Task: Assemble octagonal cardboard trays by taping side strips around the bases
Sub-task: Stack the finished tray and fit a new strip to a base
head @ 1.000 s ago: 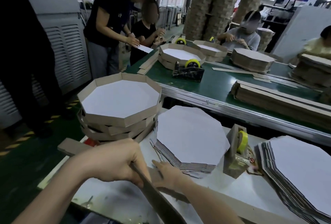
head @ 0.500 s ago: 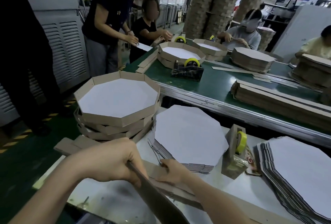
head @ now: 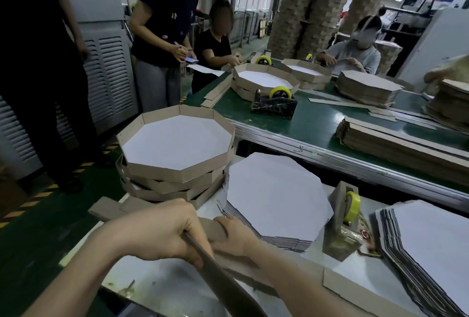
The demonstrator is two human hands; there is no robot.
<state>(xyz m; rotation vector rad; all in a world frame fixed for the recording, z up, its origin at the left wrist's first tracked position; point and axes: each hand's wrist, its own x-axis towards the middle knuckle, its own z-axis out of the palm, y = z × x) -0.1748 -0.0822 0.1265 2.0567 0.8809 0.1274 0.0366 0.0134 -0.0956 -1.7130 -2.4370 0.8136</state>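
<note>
My left hand (head: 162, 230) grips a brown cardboard side strip (head: 223, 283) that runs down toward the camera. My right hand (head: 233, 236) holds the strip pile (head: 109, 209) lying along the near edge of the white table, its fingers curled over the cardboard. Behind my hands lies a stack of white octagonal bases (head: 276, 195). A stack of finished octagonal trays (head: 177, 144) stands to the left of it. A tape dispenser (head: 347, 217) with a yellow roll sits to the right of the bases.
A second stack of bases (head: 431, 248) lies at the right. Beyond runs a green conveyor table (head: 317, 124) with a black tape dispenser (head: 274, 103), trays, strips and cardboard piles. Three people work at its far side; one stands at the left.
My right hand has slid left along the strip pile and curled onto it, close to my left hand. The left hand keeps its grip on the strip.
</note>
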